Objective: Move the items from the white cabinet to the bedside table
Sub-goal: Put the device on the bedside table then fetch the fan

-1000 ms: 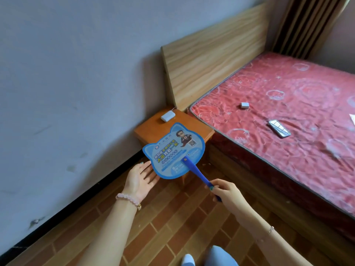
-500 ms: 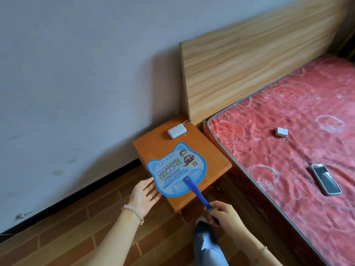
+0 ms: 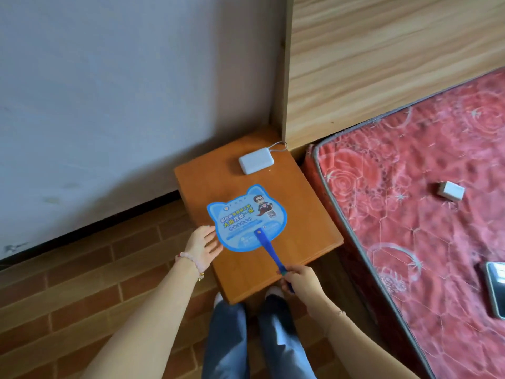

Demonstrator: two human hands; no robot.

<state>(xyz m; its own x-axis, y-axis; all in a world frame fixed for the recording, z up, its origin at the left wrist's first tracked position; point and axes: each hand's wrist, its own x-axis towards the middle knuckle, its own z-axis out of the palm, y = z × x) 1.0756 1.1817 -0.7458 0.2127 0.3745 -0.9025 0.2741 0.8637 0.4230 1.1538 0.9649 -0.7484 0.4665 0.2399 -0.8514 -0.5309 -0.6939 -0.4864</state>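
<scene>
A blue cat-shaped hand fan (image 3: 247,217) with printed text hangs flat over the orange wooden bedside table (image 3: 308,220). My right hand (image 3: 299,277) grips the end of its dark blue handle at the table's front edge. My left hand (image 3: 200,246) is open, fingers spread, touching the fan's left rim at the table's left side. A white power bank (image 3: 256,161) with a short cable lies at the back of the table. The white cabinet is out of view.
A bed with a red patterned mattress (image 3: 426,203) and a wooden headboard (image 3: 382,64) stands right of the table. A small white box (image 3: 452,190) and a phone (image 3: 496,285) lie on it. A grey wall is behind; brick-pattern floor (image 3: 82,283) lies left.
I have stepped up to the table, and the view now looks down on it. The fan has come further in over the tabletop, both hands keeping their places on it.
</scene>
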